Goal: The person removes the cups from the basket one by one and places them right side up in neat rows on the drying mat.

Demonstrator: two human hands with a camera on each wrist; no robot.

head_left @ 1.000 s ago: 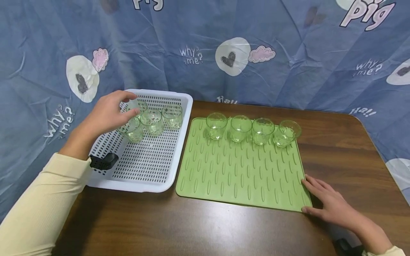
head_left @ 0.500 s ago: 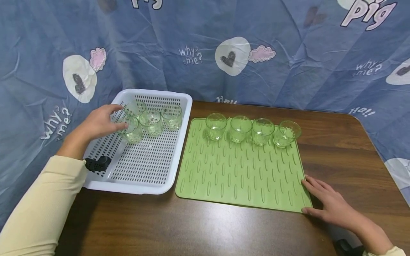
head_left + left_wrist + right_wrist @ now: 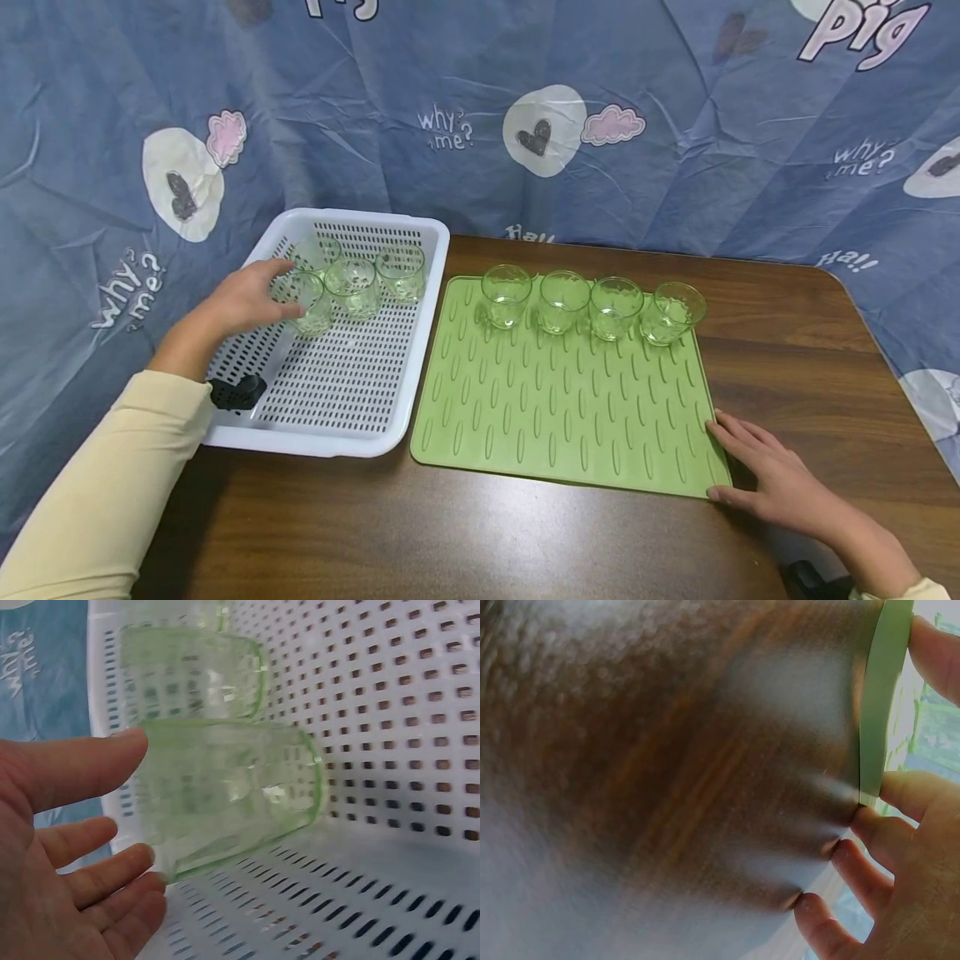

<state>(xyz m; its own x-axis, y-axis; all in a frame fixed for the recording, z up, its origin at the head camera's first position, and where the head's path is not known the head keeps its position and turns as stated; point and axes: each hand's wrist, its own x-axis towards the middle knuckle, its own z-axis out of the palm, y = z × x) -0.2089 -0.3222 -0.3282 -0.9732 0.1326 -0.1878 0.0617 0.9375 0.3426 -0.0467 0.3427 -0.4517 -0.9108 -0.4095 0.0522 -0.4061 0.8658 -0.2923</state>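
Observation:
Several clear green-tinted glasses stand in the white perforated basket (image 3: 333,440). My left hand (image 3: 247,298) is at the nearest left glass (image 3: 315,312), its thumb and fingers spread on either side of the glass's mouth. In the left wrist view, the thumb tip overlaps one side of the rim of that glass (image 3: 232,795) and the fingertips lie by the other side; a firm grip does not show. My right hand (image 3: 780,479) rests at the right edge of the green ridged mat (image 3: 555,417), fingertips on the mat's edge and the table, holding nothing.
A row of several similar glasses (image 3: 564,304) stands along the far edge of the mat. The basket sits left of the mat on the brown wooden table (image 3: 480,533). Behind the table hangs a blue printed cloth (image 3: 480,50).
My left hand has come down and left from over the back glasses, then slightly right, to the nearest left glass. The right hand stays put at the mat's edge.

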